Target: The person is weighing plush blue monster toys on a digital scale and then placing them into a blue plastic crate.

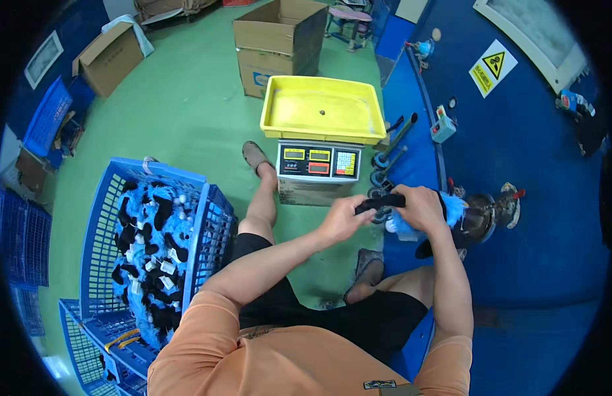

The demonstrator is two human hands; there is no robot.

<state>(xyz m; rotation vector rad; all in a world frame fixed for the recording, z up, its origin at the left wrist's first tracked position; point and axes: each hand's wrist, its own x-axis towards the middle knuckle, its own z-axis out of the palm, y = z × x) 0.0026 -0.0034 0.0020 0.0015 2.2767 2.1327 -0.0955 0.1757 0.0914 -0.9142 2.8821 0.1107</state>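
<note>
A blue machine panel (517, 264) filled the right side, and a blue plastic basket (210, 231) heaped with blue-and-black plush pieces (162, 228) stood at the left. Beyond, an open cardboard box (266, 63) bore a blue printed mark; nearer, a yellow tray (306, 115) sat atop a digital scale (318, 160) with small display windows and a keypad. The right hand (421, 208), fingers curled, pinched one end of a black plush strip (380, 204); blue fur (455, 208) lay just beside it, near the metal nozzle (477, 214). The left hand (342, 218), partly closed, gripped the strip's other end, so the strip spanned both hands. A yellow warning sign (493, 68) with a black triangle and characters marked the panel. White tags (167, 267) hung among the heaped pieces.
</note>
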